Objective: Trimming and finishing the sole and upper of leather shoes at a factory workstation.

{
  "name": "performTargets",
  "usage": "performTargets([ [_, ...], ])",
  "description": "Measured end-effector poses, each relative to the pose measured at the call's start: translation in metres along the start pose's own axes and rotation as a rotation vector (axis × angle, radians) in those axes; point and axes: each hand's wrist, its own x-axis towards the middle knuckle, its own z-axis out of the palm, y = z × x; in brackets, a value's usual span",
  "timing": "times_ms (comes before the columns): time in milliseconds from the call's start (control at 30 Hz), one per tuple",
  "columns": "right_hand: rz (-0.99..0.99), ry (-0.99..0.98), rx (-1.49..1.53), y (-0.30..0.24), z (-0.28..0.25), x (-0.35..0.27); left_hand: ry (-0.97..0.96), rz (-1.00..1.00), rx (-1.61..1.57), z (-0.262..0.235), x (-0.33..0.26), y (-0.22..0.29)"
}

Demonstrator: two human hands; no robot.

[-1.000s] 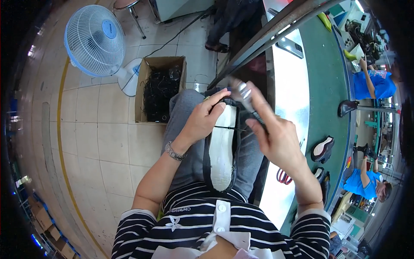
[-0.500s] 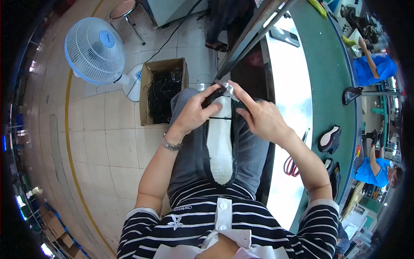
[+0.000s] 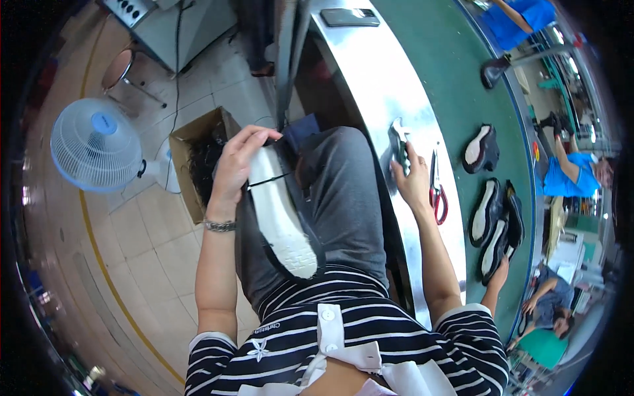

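My left hand (image 3: pixel 238 162) grips the toe end of a black shoe with a white sole (image 3: pixel 281 218), which lies sole up along my left thigh. A thin black strand crosses the sole near my fingers. My right hand (image 3: pixel 411 181) has reached to the shiny metal bench edge (image 3: pixel 370 79) and is shut on a small dark metal tool (image 3: pixel 399 142) resting there. Red-handled scissors (image 3: pixel 437 185) lie just right of that hand.
Several black shoes with white soles (image 3: pixel 489 218) lie on the green belt (image 3: pixel 462 72). A cardboard box of black scraps (image 3: pixel 198 155) and a blue fan (image 3: pixel 96 145) stand on the tiled floor at left. People in blue (image 3: pixel 568 175) work across the belt.
My right hand left the shoe and moved right to the metal bench with the tool. My left hand now holds the shoe alone, lower on my lap.
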Motion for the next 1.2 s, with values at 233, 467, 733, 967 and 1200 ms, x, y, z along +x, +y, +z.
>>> performTargets([
  [233, 0.051, 0.414, -0.034, 0.095, -0.010, -0.064, -0.042, 0.096, 0.062, -0.003, 0.002, -0.003],
  [467, 0.427, -0.053, 0.260, 0.108, -0.042, -0.084, -0.158, 0.140, 0.022, -0.006, 0.005, -0.018],
  [733, 0.316, -0.584, 1.171, -0.059, -0.088, -0.103, -0.068, 0.103, -0.030, 0.001, 0.005, -0.013],
  [967, 0.191, -1.176, 1.115, -0.099, -0.086, -0.119, -0.038, 0.141, 0.015, 0.003, 0.005, -0.016],
  [1200, 0.327, -1.374, 1.140, -0.133, -0.078, -0.110, 0.016, 0.228, -0.116, 0.006, 0.004, -0.019],
])
